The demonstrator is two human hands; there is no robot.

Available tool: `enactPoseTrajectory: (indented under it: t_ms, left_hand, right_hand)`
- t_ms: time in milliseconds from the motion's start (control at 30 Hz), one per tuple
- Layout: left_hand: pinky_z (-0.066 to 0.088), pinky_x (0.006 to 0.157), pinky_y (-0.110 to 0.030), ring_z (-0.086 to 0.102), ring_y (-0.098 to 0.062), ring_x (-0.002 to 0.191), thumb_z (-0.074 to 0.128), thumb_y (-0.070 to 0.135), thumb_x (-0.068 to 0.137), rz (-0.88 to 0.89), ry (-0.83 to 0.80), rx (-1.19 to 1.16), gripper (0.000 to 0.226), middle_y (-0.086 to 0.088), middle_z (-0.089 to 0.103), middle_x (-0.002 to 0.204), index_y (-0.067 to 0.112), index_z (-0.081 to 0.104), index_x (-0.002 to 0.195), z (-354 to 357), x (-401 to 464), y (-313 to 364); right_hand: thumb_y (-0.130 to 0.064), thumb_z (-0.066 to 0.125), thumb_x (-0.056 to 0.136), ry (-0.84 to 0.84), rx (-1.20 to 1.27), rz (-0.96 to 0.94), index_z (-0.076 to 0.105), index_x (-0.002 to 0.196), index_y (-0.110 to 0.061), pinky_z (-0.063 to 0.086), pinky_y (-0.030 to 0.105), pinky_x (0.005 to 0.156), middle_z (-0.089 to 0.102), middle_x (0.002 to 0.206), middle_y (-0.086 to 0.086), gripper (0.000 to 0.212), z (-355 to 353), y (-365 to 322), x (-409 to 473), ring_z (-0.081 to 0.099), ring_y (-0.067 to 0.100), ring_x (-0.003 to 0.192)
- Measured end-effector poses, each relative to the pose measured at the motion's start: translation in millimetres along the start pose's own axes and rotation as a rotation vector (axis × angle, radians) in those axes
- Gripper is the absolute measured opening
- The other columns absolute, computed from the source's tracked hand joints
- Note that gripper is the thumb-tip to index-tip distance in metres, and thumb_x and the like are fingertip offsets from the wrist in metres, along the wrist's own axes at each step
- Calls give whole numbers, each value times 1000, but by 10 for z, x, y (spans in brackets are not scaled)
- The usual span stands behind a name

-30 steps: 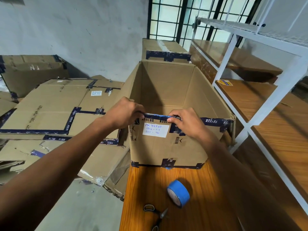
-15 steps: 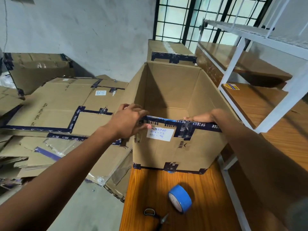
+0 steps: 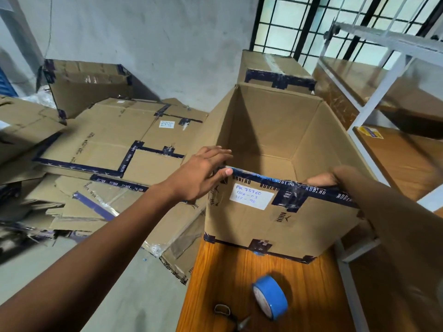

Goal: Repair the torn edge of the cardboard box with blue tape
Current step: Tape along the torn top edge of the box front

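Cardboard box (image 3: 275, 226) empty, light, rim floppy. Left hand (image 3: 201, 174) fingers spread, thumb pressing blue tape strip (image 3: 251, 173); right hand (image 3: 322, 179) fingers hooked over rim.

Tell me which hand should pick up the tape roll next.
Probably the left hand: it lies open at the box corner, gripping nothing. The right hand holds the rim. The blue tape roll lies nearer.

We are looking at matt brown corrugated cardboard on the open box (image 3: 275, 226), its top edge carrying glossy, wrinkled dark printed tape and a strip of smoother blue tape (image 3: 254, 173). A white paper label (image 3: 250, 199) is sticking flat. The table (image 3: 215, 283) is showing varnished orange wood; the tape roll (image 3: 271, 297) is gleaming slightly.
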State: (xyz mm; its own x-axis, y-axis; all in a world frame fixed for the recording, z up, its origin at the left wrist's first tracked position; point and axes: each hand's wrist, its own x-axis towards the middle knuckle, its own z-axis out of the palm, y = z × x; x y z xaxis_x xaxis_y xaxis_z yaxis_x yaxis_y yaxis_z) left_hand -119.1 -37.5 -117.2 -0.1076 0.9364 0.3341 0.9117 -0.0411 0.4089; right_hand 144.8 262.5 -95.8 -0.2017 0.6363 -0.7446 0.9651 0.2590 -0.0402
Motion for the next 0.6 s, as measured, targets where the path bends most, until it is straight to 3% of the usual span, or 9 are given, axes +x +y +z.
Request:
enactPoseTrajectory:
  t_ms: [67,133,200,233,300,400,500,600]
  left_hand:
    - [27,127,-35,30,-14,157,37,52,112,-2,21,-14,57,3,48,164,20,50,157,15,-1,-15]
    - [26,126,-32,31,-14,156,35,49,113,-5,50,-56,56,3,45,166,20,47,159,21,-15,-13]
    - [25,125,-30,31,-13,156,35,46,114,-21,83,-111,54,3,42,168,21,42,162,45,-22,-9]
    - [26,125,-31,32,-12,156,36,45,115,-34,101,-144,53,3,41,168,23,41,163,56,-18,-7]
    - [34,124,-39,39,-12,152,37,46,115,-80,144,-225,53,3,45,165,25,41,163,74,17,-15]
    - [46,117,-48,52,-18,143,40,53,112,-205,198,-402,56,-1,54,158,26,44,160,6,146,20]
    - [51,111,-47,60,-28,135,45,51,112,-350,224,-520,59,-12,57,155,21,40,161,-98,345,109]
    - [55,104,-44,67,-24,122,55,48,108,-424,182,-557,63,-12,64,147,14,42,159,-151,528,167]
  right_hand:
    - [-70,60,88,-89,-125,-4,65,104,-13,53,33,84,68,85,7,59,-46,-22,-76,65,20,73]
    - [-88,51,83,-68,-78,5,67,116,-16,50,40,103,69,115,15,81,-86,0,-27,68,27,99]
    - [-103,36,73,60,41,-32,56,147,-21,34,57,121,51,154,16,112,-160,10,54,53,39,137]
    - [-106,30,70,164,79,-85,49,154,-21,29,60,123,44,161,15,121,-206,11,97,46,40,145]
    - [-105,22,72,474,145,-202,53,150,-11,36,59,119,49,156,22,126,-352,-23,54,50,43,140]
    - [-86,22,95,834,170,-247,61,140,-2,40,55,113,55,148,29,103,-567,-77,-216,52,48,135]
    - [-80,21,100,997,199,-238,68,131,-9,37,59,115,62,139,27,91,-725,-55,-346,54,47,132]
    - [-79,22,100,1138,250,-245,74,109,-12,33,55,112,71,121,21,85,-772,-26,-426,60,43,121]
